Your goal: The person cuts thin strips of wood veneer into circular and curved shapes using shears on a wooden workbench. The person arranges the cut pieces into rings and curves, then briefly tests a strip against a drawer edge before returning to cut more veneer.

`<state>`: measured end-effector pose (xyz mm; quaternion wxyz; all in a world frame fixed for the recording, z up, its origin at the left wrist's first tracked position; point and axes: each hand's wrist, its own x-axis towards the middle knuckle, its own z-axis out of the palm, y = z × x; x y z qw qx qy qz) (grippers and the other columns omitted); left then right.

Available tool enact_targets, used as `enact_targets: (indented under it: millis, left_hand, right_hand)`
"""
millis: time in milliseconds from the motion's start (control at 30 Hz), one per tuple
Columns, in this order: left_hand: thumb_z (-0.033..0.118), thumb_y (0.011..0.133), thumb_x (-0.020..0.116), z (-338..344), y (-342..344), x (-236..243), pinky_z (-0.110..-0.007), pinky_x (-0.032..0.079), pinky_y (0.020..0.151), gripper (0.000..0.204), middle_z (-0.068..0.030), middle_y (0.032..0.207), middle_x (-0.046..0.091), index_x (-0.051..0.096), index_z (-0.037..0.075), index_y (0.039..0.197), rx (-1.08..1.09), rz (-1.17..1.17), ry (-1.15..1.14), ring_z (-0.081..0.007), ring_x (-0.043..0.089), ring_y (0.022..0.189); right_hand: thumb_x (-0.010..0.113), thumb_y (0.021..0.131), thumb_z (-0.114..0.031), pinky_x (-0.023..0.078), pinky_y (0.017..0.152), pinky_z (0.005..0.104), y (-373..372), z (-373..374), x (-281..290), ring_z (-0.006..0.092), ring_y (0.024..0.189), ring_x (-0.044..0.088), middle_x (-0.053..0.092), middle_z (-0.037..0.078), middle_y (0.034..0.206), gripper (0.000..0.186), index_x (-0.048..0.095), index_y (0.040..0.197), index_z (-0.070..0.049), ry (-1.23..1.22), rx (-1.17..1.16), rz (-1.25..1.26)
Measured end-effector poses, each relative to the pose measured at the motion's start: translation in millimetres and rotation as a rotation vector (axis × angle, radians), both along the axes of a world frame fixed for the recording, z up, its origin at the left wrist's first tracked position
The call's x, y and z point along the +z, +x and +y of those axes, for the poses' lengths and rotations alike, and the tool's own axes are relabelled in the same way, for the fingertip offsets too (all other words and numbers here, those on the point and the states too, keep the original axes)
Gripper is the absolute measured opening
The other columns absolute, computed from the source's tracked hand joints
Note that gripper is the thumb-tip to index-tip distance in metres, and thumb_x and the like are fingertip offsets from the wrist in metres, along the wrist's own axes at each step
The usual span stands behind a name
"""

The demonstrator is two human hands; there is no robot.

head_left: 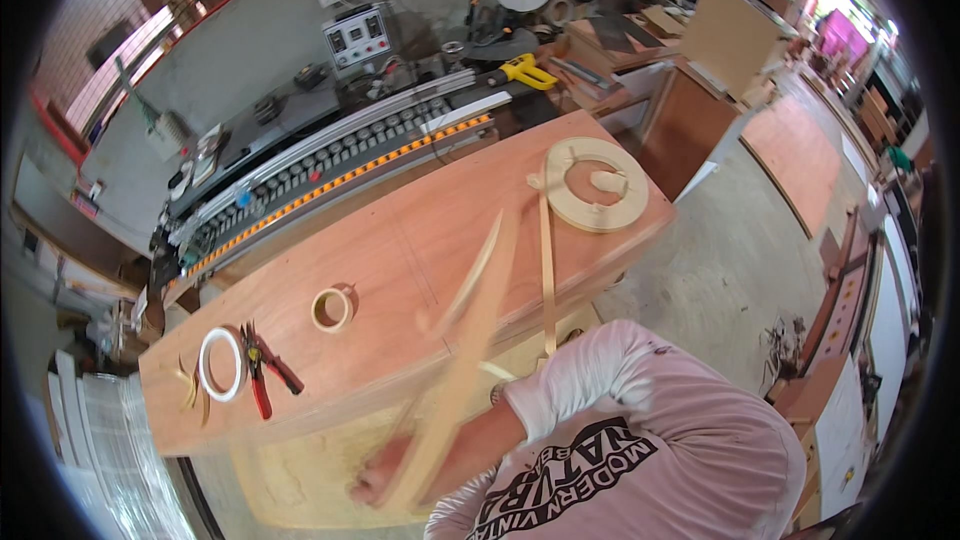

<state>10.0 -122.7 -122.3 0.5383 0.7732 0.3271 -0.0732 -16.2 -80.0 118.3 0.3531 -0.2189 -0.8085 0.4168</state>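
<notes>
My right arm [540, 400], in a white sleeve, reaches down-left across my body; my right hand [375, 475] is motion-blurred, low beside a pale yellow board [290, 490], its grip unclear. A long beige edging strip [470, 325], also blurred, sweeps past that hand and over the plywood bench top [390, 220]. A coil of beige banding [595, 185] lies at the bench's right end with a strip hanging down. A tape roll [331, 309], a white ring [222, 365], red-and-black pliers [265, 380] and short offcuts [195, 390] lie leftward. My left hand is hidden; only its sleeve shows.
A long roller machine [330, 165] with an orange stripe runs behind the bench, a yellow heat gun [520, 72] at its right. A wooden cabinet [680, 120] stands back right. Plywood sheets [795, 150] lie along the right, and wrapped boards [95, 450] stand at left.
</notes>
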Motion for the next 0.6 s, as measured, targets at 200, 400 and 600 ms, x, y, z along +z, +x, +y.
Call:
enact_targets:
  millis: [200,400,600]
  left_hand:
    - [0.032,0.103,0.061,-21,-3,-10,-0.039,0.056,0.083,0.032,-0.0153,0.104,0.074,0.072,0.005,0.117,0.132,-0.101,-0.356,-0.0304,0.072,0.093]
    - [0.03,0.103,0.061,-36,16,-16,-0.038,0.056,0.082,0.031,-0.0137,0.103,0.074,0.072,0.005,0.117,0.236,-0.155,-0.624,-0.0286,0.072,0.092]
    - [0.029,0.104,0.061,-57,50,-18,-0.037,0.056,0.081,0.029,-0.0121,0.102,0.074,0.071,0.005,0.116,0.31,-0.194,-0.787,-0.0268,0.071,0.091]
  right_hand:
    - [0.059,0.088,-0.01,0.054,0.077,0.0508,-15,-58,-130,0.0401,0.094,0.066,0.061,0.024,0.096,0.019,0.052,0.099,0.004,-0.013,0.423,-0.221]
    - [0.057,0.09,-0.011,0.052,0.091,0.0477,101,-63,-170,0.0381,0.116,0.061,0.061,0.024,0.109,0.028,0.056,0.112,0.005,-0.081,0.262,-0.41]
    - [0.064,0.09,-0.017,0.05,0.088,0.0484,308,-110,-183,0.0435,0.102,0.065,0.067,0.025,0.105,0.032,0.059,0.116,0.002,-0.544,0.096,-0.684]
